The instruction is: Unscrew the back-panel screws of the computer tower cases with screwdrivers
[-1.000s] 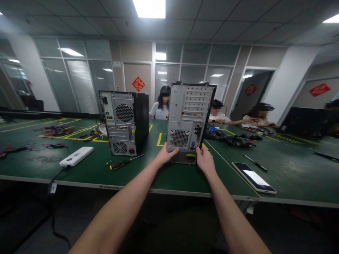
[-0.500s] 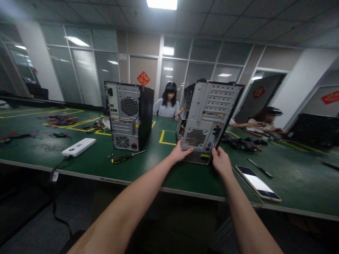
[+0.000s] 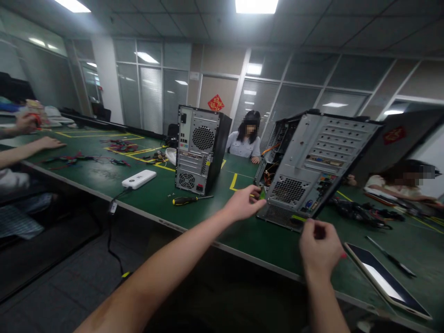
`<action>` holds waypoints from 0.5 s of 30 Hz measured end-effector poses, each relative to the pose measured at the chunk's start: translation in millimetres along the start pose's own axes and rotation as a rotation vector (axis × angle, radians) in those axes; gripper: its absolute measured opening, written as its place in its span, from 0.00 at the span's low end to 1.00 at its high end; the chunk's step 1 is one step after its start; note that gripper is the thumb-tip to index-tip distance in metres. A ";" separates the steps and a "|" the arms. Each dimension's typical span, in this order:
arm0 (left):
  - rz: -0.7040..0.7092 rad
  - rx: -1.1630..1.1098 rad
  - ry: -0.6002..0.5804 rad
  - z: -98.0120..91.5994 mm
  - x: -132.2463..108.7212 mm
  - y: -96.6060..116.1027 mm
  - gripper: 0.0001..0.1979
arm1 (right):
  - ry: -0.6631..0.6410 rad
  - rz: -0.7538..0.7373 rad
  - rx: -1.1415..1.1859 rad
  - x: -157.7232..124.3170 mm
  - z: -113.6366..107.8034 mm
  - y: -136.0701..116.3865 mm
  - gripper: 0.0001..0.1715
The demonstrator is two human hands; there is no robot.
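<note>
Rear view of an open computer tower, which is standing on the green bench between and just beyond the two hands. The left hand is lying at the lower left edge of the case, its thumb and fingers spreading apart; contact with the metal is remaining unclear. The right hand is curling at the lower right corner, its fingertips bunching close together; whether they are pinching the case cannot be told. The case is appearing to lean rightward, though the lens may be causing this.

Possible faults: with both hands sitting low, a push at the base could be tipping the tall case, since its height would be working against so low a hold. The open side is leaving an orange cable exposed, so a straying finger could be snagging it. Bare sheet edges could be scratching skin. A sideways slide could be bringing the case against the black cable bundle lying to its right.

Materials: the rear panel is showing dull grey pressed metal, with slotted covers above and a honeycomb grille below. A second, boxy black-sided tower is standing to the left; before it a screwdriver with a ribbed-looking black-and-yellow handle is lying. A smooth white power bank and a glossy, flat phone are resting farther out.
</note>
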State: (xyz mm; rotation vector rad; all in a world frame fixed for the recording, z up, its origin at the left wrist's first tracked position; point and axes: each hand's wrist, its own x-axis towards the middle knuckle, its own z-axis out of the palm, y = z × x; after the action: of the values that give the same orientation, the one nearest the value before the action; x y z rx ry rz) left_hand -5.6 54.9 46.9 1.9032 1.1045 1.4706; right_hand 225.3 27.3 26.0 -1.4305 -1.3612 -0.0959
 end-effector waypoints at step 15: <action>-0.340 0.077 0.796 -259.4 -25.8 -77.6 0.12 | -0.922 -0.693 0.012 -101.7 155.1 -204.9 0.28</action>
State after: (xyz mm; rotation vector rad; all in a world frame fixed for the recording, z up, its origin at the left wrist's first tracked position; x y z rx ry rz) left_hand -277.5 51.9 50.0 1.0678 1.7339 2.0417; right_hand -50.9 16.9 22.6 -0.9292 -2.5710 0.1465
